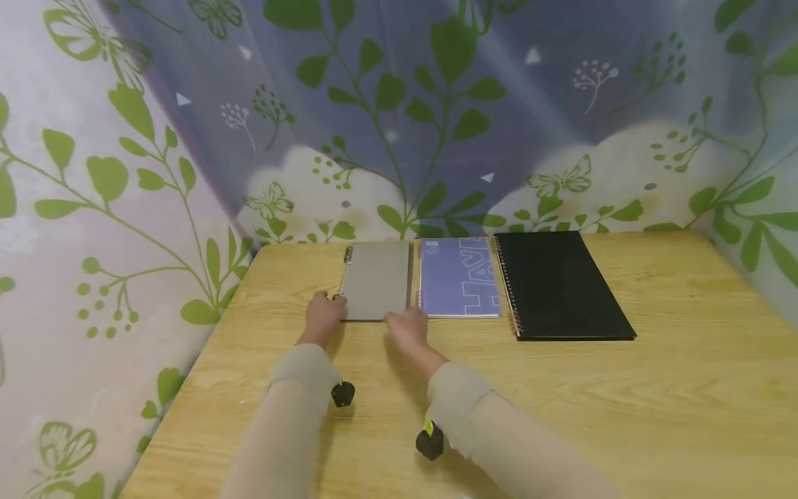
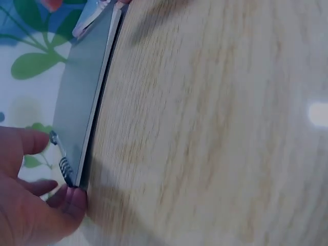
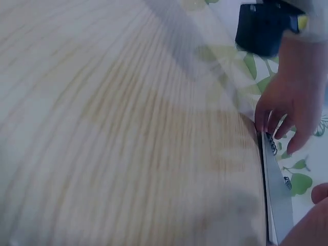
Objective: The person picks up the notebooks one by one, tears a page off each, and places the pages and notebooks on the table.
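A grey spiral notebook [image 1: 378,281] lies flat on the wooden table, its coil on the left side. My left hand [image 1: 324,315] touches its near left corner. In the left wrist view, that hand [image 2: 31,200] has one digit against the corner and another beside the coil, with gaps between them. At the near right corner rests my right hand [image 1: 411,333], thumb by the front edge and the other fingers by the right side. The right wrist view shows only part of the right hand [image 3: 312,225]; its fingertips are mostly hidden.
Right of the grey notebook lies a blue spiral notebook [image 1: 458,277] with large outlined letters. A bigger black spiral notebook [image 1: 564,284] is beside it. Leaf-patterned cloth [image 1: 399,118] hangs behind the table [image 1: 686,402]. A small black device [image 1: 430,441] hangs by the right sleeve.
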A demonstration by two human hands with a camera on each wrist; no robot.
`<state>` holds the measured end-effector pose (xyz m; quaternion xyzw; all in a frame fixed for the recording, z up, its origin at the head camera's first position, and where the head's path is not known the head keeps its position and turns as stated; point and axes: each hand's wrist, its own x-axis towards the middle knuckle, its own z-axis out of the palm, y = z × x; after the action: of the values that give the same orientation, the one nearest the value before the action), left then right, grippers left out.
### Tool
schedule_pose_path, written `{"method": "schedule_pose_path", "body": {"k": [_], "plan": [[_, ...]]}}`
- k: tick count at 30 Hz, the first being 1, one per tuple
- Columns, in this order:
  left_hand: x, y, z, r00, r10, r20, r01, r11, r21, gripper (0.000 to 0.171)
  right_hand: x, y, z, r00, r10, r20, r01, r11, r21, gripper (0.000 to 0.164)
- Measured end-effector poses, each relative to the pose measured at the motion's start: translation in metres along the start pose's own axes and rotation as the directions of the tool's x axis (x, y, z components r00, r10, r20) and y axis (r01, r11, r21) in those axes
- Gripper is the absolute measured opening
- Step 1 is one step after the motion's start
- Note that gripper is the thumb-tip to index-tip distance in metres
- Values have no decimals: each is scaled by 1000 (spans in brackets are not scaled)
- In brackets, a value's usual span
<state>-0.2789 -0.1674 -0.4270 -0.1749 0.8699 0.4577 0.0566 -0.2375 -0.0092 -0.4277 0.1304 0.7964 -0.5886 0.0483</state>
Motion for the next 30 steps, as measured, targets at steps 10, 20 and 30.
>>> {"method": "schedule_pose_path", "body": {"k": [10, 20, 30], "plan": [[16, -6, 5, 991, -114, 74, 130, 954, -269, 50, 1, -11, 0, 993, 111, -36, -110, 994, 26, 76], [9, -26, -7, 986, 18, 164, 63, 876, -478, 50, 9, -2, -5, 989, 114, 89, -125, 984, 125, 66], [-43, -40, -40, 981, 12, 194, 73, 901, -427, 39, -22, 5, -23, 934, -71, 350, 64, 997, 32, 67]]}}
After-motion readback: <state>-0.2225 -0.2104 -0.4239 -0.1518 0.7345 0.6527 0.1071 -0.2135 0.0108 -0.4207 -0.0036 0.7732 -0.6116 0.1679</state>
